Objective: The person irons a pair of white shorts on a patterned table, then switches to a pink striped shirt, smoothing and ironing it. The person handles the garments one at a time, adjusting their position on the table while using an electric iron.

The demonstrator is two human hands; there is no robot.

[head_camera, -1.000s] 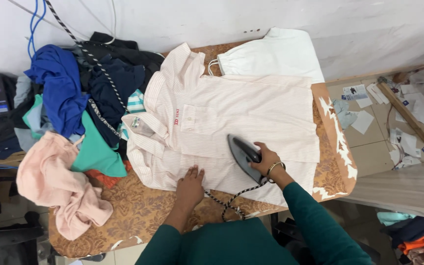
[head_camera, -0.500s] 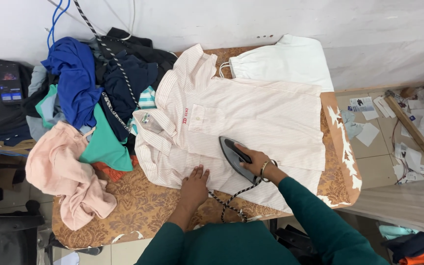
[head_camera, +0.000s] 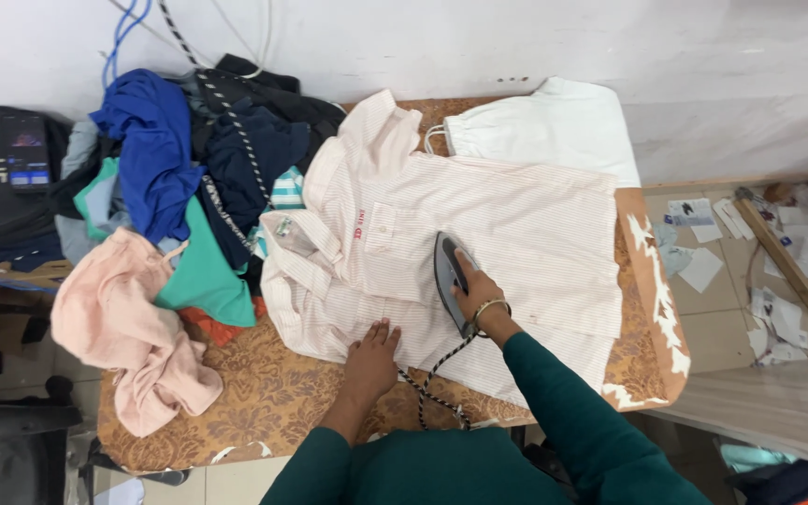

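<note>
A pale pink striped shirt lies spread flat on the brown patterned ironing table. My right hand grips the handle of a dark grey iron that rests on the shirt's middle, nose pointing away from me. Its braided black-and-white cord trails back toward my body. My left hand lies flat, fingers spread, on the shirt's near edge, left of the iron. Both my sleeves are dark green.
A heap of clothes, blue, teal, dark navy and pink, covers the table's left end. A folded white garment sits at the far side. A black bag lies far left. Paper scraps litter the floor to the right.
My right hand has pushed the iron away from me, up the shirt, and turned its nose more upright. My left hand has stayed on the shirt's near edge.
</note>
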